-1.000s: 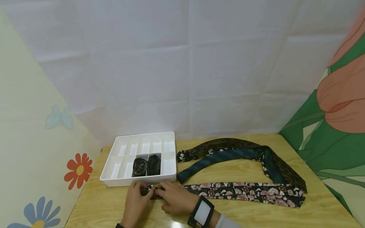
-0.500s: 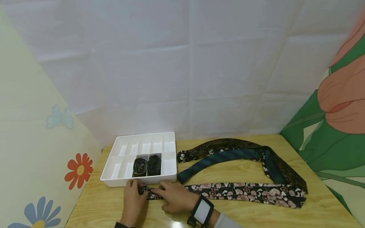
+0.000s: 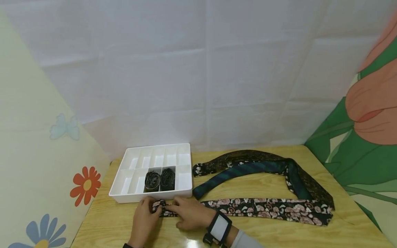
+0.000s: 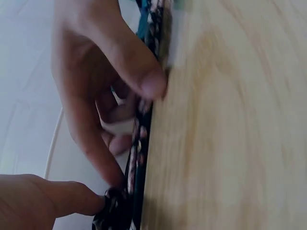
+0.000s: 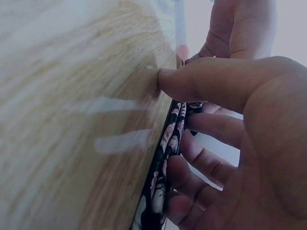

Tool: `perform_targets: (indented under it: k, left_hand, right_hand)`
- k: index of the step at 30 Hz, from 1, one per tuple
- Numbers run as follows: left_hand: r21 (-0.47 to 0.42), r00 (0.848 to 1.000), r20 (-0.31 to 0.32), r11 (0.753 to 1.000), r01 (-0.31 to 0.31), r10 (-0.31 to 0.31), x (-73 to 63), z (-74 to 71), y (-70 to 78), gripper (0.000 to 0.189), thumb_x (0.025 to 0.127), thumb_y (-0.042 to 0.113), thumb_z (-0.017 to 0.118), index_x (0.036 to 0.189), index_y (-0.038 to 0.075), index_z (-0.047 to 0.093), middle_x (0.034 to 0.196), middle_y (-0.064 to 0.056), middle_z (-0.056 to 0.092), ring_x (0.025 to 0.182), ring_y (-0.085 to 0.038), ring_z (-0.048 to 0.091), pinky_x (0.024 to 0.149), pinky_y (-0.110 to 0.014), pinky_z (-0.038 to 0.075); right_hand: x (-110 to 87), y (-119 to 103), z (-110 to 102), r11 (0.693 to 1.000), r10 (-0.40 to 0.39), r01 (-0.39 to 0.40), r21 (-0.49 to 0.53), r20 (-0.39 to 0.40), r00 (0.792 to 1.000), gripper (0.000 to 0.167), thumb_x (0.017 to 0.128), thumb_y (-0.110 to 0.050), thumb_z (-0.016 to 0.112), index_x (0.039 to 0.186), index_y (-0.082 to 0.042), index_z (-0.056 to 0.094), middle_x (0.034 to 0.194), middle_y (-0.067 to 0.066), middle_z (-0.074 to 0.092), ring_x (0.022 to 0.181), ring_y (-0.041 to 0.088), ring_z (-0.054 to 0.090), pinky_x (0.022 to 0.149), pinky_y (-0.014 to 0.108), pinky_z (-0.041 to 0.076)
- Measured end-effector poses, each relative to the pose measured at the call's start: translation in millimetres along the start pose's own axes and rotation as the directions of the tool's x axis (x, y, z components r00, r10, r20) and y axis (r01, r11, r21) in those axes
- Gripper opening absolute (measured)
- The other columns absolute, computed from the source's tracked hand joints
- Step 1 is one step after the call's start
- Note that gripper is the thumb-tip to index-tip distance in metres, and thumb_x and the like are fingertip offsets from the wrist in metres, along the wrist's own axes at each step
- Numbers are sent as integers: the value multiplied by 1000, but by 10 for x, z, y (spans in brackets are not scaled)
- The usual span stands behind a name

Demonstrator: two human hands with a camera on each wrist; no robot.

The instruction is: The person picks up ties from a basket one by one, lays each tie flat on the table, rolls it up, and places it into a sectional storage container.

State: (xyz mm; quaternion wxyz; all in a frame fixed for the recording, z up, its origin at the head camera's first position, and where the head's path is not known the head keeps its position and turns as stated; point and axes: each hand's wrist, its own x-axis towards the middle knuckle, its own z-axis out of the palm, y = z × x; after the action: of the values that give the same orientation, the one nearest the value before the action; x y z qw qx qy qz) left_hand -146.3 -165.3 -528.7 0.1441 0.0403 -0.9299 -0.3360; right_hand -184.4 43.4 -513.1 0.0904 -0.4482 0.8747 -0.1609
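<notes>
A black necktie with pink flowers [image 3: 260, 208] lies stretched along the table, its left end wound into a small roll [image 3: 159, 205]. My left hand [image 3: 145, 213] holds this roll between thumb and fingers; in the left wrist view the thumb [image 4: 79, 197] presses against the coil [image 4: 111, 211]. Just to its right, my right hand [image 3: 193, 213] rests on the flat part of the tie beside the roll. In the right wrist view the right hand [image 5: 240, 139] has its fingers spread along the tie's edge [image 5: 168, 143], the thumb apart from them over the wood.
Behind the hands stands a white divided tray [image 3: 149, 197], with two dark rolled neckties [image 3: 152, 181] in its front compartments. A green striped necktie [image 3: 248, 169] and a dark brown patterned one [image 3: 313, 186] lie curved at the right. White cloth [image 3: 155, 86] hangs at the back.
The left hand has shifted slightly left and turned the rolled end, which shows more flowers now. The right hand stays nearly in place. Tray and other neckties are unchanged.
</notes>
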Motion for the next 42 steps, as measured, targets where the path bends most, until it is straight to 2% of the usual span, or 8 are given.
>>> perform_targets:
  k: [4,10,15,21,27,32,39,42]
  left_hand:
    - [-43,1000,9,999,-12,13,6,19,56,29,75,2,84,97,4,65,96,-9,61,83,-17,54,72,-34,45]
    - [-50,989,3,987,-150,150,-5,93,90,38,69,-5,84,97,7,63,95,-4,59,83,-15,56,72,-33,48]
    - [-132,975,111,975,-179,194,-15,92,55,42,67,2,94,102,8,70,108,-5,59,91,-12,58,78,-29,52]
    - [-262,948,189,944,-203,256,-6,41,-7,50,67,-16,84,111,4,72,104,-6,68,81,-6,60,70,-23,55]
    - [-132,935,190,951,-278,300,-27,70,-12,43,70,-2,92,104,16,71,104,2,72,99,-16,62,90,-36,56]
    - [-27,909,160,922,-386,385,-56,98,-8,48,66,-2,94,107,18,77,108,4,69,103,-22,66,93,-44,56]
    - [-176,925,155,931,-320,347,-20,102,26,50,65,-12,87,103,15,70,104,6,65,97,-12,63,88,-33,55]
    - [-238,918,163,918,-318,361,5,115,45,48,67,-13,87,99,16,68,104,8,63,93,-6,62,83,-27,55]
  right_hand:
    - [34,14,16,1000,18,-18,24,-15,1000,65,92,-31,77,154,-24,56,116,-8,55,81,0,47,68,15,42]
    - [86,27,20,992,46,-38,123,-58,997,64,95,-31,76,153,-17,53,113,-7,59,89,0,54,76,16,47]
    - [82,64,39,993,39,-34,112,-41,998,58,100,-33,71,153,-16,56,117,-5,60,87,1,53,71,21,47]
    - [69,26,11,992,91,-84,98,-70,993,47,102,-37,71,143,-14,64,114,-6,63,90,0,56,75,18,49]
    - [86,11,40,988,113,-96,117,-146,983,37,97,-32,79,128,-18,67,110,-7,69,93,0,61,77,16,50]
    - [68,-11,29,989,140,-132,66,-151,978,38,92,-40,83,121,-22,66,104,-11,68,82,-2,59,67,19,48]
    - [58,9,64,982,191,-189,27,-187,964,26,90,-35,85,103,-23,67,87,-14,63,74,0,54,61,22,44]
    - [42,29,50,979,202,-193,67,-178,963,24,90,-34,86,98,-23,66,85,-14,63,73,-1,54,62,21,45]
